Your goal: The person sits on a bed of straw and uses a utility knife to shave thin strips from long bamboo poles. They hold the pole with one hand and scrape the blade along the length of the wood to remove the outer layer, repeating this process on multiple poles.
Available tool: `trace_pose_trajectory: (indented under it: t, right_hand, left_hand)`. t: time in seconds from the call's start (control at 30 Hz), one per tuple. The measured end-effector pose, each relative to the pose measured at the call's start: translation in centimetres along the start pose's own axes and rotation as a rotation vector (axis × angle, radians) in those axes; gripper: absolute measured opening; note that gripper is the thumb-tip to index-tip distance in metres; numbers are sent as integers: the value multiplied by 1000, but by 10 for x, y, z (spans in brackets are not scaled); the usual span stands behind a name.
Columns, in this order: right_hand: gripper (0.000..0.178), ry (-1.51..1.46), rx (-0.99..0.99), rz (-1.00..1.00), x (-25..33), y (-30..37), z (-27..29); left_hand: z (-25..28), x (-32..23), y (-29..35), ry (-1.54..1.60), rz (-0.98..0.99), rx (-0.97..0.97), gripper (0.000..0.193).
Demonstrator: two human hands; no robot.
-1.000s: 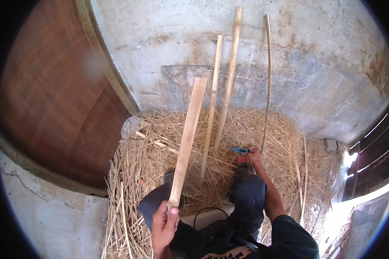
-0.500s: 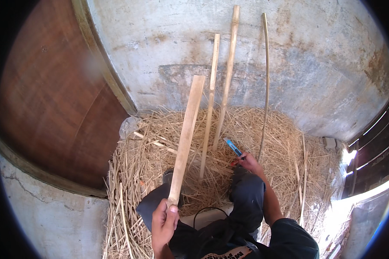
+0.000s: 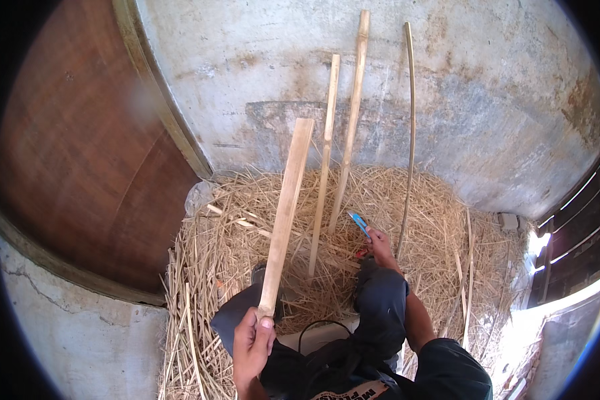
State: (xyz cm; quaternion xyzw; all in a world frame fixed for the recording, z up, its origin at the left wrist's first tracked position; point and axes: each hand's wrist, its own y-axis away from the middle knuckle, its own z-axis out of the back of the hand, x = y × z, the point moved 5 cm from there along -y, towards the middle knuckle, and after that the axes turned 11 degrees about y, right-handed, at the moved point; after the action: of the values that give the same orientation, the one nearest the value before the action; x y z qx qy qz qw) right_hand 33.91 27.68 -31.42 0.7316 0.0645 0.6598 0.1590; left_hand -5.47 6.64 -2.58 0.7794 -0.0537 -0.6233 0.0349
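Observation:
My left hand (image 3: 254, 343) is closed round the lower end of a flat, pale bamboo strip (image 3: 287, 213). The strip rises at a slant, its wide cut end uppermost. In my right hand (image 3: 379, 245), above my right knee, is a blue utility knife (image 3: 359, 224) with its tip pointing up and to the left. The knife and the strip are well apart. Beyond the strip two pale bamboo poles (image 3: 325, 160) (image 3: 351, 127) lean on the wall, and a thinner, darker stick (image 3: 411, 127) leans further right.
A thick layer of straw-like shavings (image 3: 433, 220) covers the ground around my legs. A stained concrete wall (image 3: 473, 120) rises behind it. At the left stands a brown wooden panel (image 3: 87, 160) in a frame; dark slats (image 3: 573, 227) are at the right. A stone (image 3: 199, 197) lies by the frame.
My right hand has shifted slightly, and the knife now sits a little further right and steeper. The left hand and its bamboo strip have hardly moved.

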Motion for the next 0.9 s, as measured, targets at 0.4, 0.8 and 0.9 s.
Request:
trace_pose_trajectory:
  t: [0.4,0.8,0.9]
  right_hand:
    - [33,-301,163,2,23,19,-17]
    - [36,-55,-186,36,11,1,13]
    - [34,-64,-188,81,10,-2,13]
  left_hand:
    - [0,1,1,4,17,-15,23]
    - [2,1,3,-19,13,-7,26]
    - [3,2,4,-9,15,-10,25]
